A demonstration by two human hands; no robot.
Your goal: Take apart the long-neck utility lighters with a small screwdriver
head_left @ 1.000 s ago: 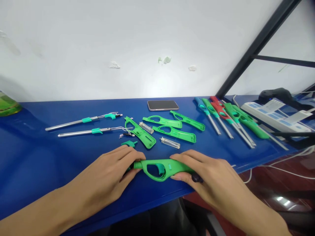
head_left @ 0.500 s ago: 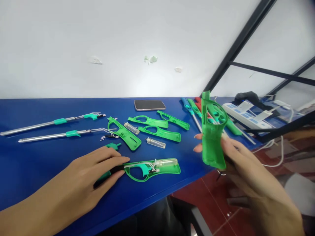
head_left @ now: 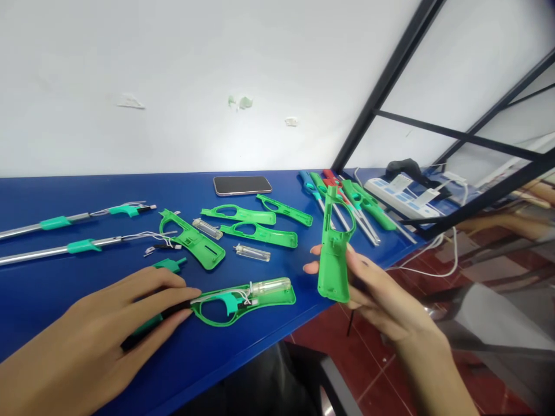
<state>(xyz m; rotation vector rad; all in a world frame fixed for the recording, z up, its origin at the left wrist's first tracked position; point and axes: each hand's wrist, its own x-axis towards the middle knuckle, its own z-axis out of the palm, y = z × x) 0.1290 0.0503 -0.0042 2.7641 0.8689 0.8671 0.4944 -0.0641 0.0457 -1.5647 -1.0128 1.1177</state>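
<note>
My left hand [head_left: 130,312] is closed around a dark tube [head_left: 184,305] with a green band, at the front left of the table. That tube runs into an open green lighter handle half [head_left: 284,296] lying flat, which holds a clear fuel tank [head_left: 271,286], white wires and a teal trigger [head_left: 230,301]. My right hand [head_left: 373,283] grips another green handle half [head_left: 333,266] upright, its hollow inside facing me, above the table's front edge. A teal part [head_left: 171,264] lies just beyond my left fingers, partly hidden.
Several loose green handle halves [head_left: 260,234] and two clear tanks [head_left: 252,252] lie mid-table. Two metal tubes [head_left: 39,252] with teal triggers lie at left. Behind are a phone [head_left: 243,185], coloured lighters [head_left: 312,186] and a power strip [head_left: 401,198]. A person's arm [head_left: 507,225] shows at right.
The view has turned right, so the table things sit further left. My right hand, still holding the green half, has come slightly left and lower. My left hand keeps its grip.
</note>
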